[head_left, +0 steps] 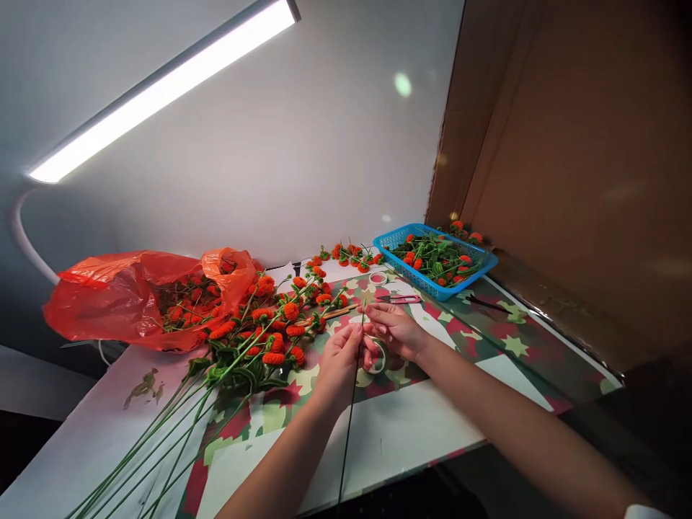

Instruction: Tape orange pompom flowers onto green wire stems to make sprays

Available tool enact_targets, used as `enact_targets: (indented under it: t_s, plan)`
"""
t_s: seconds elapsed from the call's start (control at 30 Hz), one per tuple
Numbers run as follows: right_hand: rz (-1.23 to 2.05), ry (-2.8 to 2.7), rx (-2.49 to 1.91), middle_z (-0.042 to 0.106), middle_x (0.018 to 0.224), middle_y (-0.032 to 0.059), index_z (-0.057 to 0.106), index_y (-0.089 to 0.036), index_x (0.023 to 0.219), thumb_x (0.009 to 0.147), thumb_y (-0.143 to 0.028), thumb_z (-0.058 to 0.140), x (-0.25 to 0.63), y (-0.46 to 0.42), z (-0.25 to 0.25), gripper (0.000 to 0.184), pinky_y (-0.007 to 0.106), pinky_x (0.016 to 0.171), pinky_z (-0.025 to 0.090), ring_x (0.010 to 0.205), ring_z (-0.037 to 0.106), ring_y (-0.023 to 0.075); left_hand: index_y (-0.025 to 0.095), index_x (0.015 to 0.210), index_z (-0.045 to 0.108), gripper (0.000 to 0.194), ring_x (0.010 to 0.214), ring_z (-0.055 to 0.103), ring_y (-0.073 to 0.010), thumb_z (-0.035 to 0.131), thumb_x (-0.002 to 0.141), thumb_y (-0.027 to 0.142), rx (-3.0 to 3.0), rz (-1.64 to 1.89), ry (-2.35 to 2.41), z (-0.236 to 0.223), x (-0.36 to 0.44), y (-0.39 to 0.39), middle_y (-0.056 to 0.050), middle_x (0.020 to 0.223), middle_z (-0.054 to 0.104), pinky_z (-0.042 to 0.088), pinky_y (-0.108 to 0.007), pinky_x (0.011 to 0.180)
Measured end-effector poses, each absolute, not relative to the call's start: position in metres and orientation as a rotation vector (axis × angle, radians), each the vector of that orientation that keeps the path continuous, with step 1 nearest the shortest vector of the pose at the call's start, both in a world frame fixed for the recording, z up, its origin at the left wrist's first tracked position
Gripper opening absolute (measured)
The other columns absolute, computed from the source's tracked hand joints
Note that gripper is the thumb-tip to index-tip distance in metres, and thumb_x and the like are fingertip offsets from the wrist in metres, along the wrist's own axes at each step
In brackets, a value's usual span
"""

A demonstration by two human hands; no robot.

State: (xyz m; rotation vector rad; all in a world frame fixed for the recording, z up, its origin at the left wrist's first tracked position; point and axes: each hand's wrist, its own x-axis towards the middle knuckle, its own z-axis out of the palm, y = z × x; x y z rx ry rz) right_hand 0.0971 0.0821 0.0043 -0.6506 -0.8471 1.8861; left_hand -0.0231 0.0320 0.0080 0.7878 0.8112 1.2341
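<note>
A thin green stem [350, 425] runs upright from below the table edge up between my two hands. My left hand [339, 360] is closed around it, thumb and fingers pinching near its upper end. My right hand [397, 330] is closed too, its fingertips pinched at the stem's tip. Against the lower fingers of my right hand sits a roll of green tape [385, 355]. To the left lie long-stemmed orange flowers [274, 357] with fuzzy heads, their green stems reaching toward the lower left.
A red plastic bag [102, 299] of orange flowers stands at the left. At the back right is a blue basket [444, 293] of flowers and greenery. Pink-handled snips [403, 298] and another tape roll [378, 277] lie behind my hands. A lamp [167, 90] hangs overhead.
</note>
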Motion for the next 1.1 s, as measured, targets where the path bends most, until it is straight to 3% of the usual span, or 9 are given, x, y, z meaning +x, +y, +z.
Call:
enact_targets:
  t_s: [0.07,0.23,0.53,0.67,0.77,0.87,1.0,1.1]
  plan:
    - [1.850,-0.849,-0.706,0.040,0.036,-0.0102,0.067,-0.014,0.074,0.060,-0.033,0.079,0.097,0.082,0.004,0.026,0.018,0.044,0.036,0.035,0.032,0.0025,0.013,0.078,0.064,0.030,0.040,0.044,-0.0045,0.065,0.072,0.042,0.857,1.221,0.837,0.007,-0.023,0.032,0.003,0.055,0.057,0.035,-0.017,0.041]
    - [1.741,-0.906,-0.789,0.039,0.035,-0.0104,0.065,-0.012,0.070,0.057,-0.036,0.079,0.097,0.081,0.007,0.030,0.017,0.035,0.020,0.032,0.026,0.0012,0.012,0.073,0.066,0.026,0.049,0.050,-0.0080,0.075,0.063,0.035,1.029,1.276,1.043,0.010,-0.028,0.032,0.000,0.061,0.061,0.039,-0.019,0.046]
    - [1.784,-0.966,-0.626,0.038,0.036,-0.0106,0.068,-0.012,0.079,0.065,-0.035,0.075,0.101,0.081,0.007,0.028,0.017,0.038,0.019,0.035,0.024,0.0014,0.011,0.068,0.064,0.028,0.043,0.049,-0.0056,0.077,0.060,0.035,0.839,1.127,0.844,0.016,-0.032,0.033,0.001,0.054,0.057,0.039,-0.016,0.043]
    - [1.801,-0.969,-0.642,0.036,0.035,-0.0103,0.066,-0.013,0.070,0.062,-0.036,0.077,0.102,0.079,0.012,0.027,0.018,0.037,0.017,0.035,0.023,0.0013,0.012,0.076,0.066,0.029,0.047,0.053,-0.0079,0.074,0.064,0.036,0.861,1.059,0.832,0.013,-0.031,0.033,-0.001,0.058,0.060,0.042,-0.018,0.047]
    - [1.779,-0.952,-0.689,0.035,0.034,-0.0105,0.065,-0.013,0.067,0.059,-0.036,0.078,0.102,0.079,0.014,0.028,0.018,0.036,0.014,0.034,0.023,0.0015,0.011,0.070,0.066,0.026,0.048,0.052,-0.0082,0.074,0.064,0.035,1.016,1.111,0.956,0.012,-0.031,0.033,-0.002,0.057,0.061,0.041,-0.019,0.047]
    - [1.781,-0.946,-0.698,0.037,0.034,-0.0100,0.066,-0.013,0.067,0.058,-0.036,0.079,0.103,0.081,0.014,0.027,0.018,0.038,0.017,0.035,0.025,0.0018,0.010,0.062,0.064,0.024,0.045,0.047,-0.0067,0.074,0.065,0.032,1.106,1.152,1.000,0.013,-0.031,0.033,-0.001,0.053,0.059,0.038,-0.018,0.046]
    - [1.795,-0.940,-0.657,0.041,0.036,-0.0090,0.066,-0.013,0.068,0.061,-0.034,0.077,0.106,0.083,0.013,0.025,0.018,0.042,0.025,0.037,0.028,0.0021,0.012,0.067,0.064,0.025,0.049,0.052,-0.0078,0.073,0.065,0.034,0.979,1.133,0.893,0.015,-0.032,0.032,-0.001,0.056,0.059,0.040,-0.018,0.048]
    - [1.786,-0.967,-0.650,0.041,0.037,-0.0087,0.066,-0.013,0.069,0.061,-0.035,0.077,0.108,0.082,0.015,0.026,0.018,0.042,0.024,0.037,0.028,0.0023,0.012,0.070,0.064,0.026,0.052,0.053,-0.0076,0.075,0.064,0.035,0.898,1.088,0.821,0.016,-0.032,0.032,-0.001,0.059,0.059,0.043,-0.018,0.051]
